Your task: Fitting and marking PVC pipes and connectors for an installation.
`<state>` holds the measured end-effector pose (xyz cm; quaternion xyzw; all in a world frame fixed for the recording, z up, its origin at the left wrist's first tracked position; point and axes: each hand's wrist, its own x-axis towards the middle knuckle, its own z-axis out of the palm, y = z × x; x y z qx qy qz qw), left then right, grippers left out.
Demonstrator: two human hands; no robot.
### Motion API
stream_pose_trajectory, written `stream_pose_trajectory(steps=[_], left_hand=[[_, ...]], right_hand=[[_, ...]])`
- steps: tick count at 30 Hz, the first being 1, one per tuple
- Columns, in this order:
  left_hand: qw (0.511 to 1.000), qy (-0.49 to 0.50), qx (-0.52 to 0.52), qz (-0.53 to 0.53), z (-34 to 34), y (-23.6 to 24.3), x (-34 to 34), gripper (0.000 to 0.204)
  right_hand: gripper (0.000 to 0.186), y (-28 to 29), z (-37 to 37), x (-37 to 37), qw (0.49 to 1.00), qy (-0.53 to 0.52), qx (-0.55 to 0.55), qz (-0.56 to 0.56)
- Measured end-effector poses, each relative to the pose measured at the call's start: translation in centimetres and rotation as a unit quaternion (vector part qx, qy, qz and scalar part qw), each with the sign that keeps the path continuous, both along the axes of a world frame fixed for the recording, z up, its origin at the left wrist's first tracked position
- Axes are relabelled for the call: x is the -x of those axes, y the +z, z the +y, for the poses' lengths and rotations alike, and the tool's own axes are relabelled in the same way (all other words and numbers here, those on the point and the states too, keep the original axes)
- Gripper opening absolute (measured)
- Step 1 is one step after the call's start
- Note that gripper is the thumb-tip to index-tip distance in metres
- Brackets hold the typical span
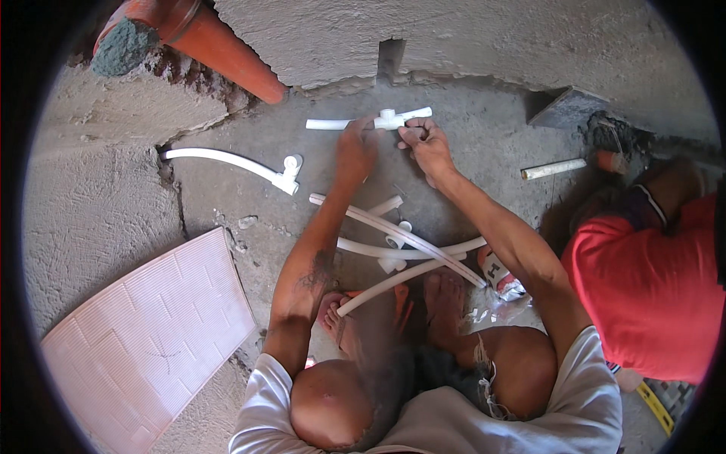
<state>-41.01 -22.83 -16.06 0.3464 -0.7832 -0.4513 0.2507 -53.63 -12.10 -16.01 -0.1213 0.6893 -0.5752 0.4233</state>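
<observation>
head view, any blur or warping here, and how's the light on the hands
Head view: fisheye bends the wall edge and rims the frame in black; left hand and right hand on the white pipe tee are sharp and evenly daylit, no glare; the middle low in the frame, between the knees, is smeared.

White short sleeves (261, 401), frayed shorts (484, 378), bare forearms, dark tattoo (318, 276) on left forearm, bare feet (442, 299) on orange sandals (402, 299).

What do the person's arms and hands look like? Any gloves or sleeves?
No gloves: the left hand and right hand are bare. Both forearms are uncovered, with short white sleeves ending near the shoulders. The left forearm has a dark tattoo.
</observation>
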Motion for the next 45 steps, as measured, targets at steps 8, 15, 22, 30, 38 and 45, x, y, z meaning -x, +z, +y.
stream_pose_trajectory(steps=[8,15,22,30,38,45], left_hand=[[0.999,0.011,0.039,-0.009,0.1,-0.2,0.5,0.031],[1.0,0.011,0.005,0.001,-0.2,0.5,-1.0,0.033],[0.99,0.019,0.073,-0.116,2.9,3.2,-5.3,0.037],[0.944,0.306,-0.121,-0.032,2.7,6.8,-20.4,0.024],[0.912,0.346,-0.17,-0.141,10.2,15.8,-32.1,0.017],[0.788,0.577,-0.19,-0.096,19.7,22.4,-36.4,0.015]], right_hand=[[0.03,-0.1,-1.2,-0.5,0.999,-0.006,0.017,-0.033],[0.042,1.2,-1.5,-1.8,0.995,-0.059,-0.03,-0.081],[0.034,-0.1,4.0,-0.6,0.989,0.036,-0.056,-0.134],[0.047,-0.1,5.7,2.6,0.92,0.195,-0.053,0.336],[0.061,0.0,-2.5,1.8,0.72,0.327,-0.073,0.608],[0.051,7.4,2.0,-6.1,0.82,0.494,-0.177,0.227]])
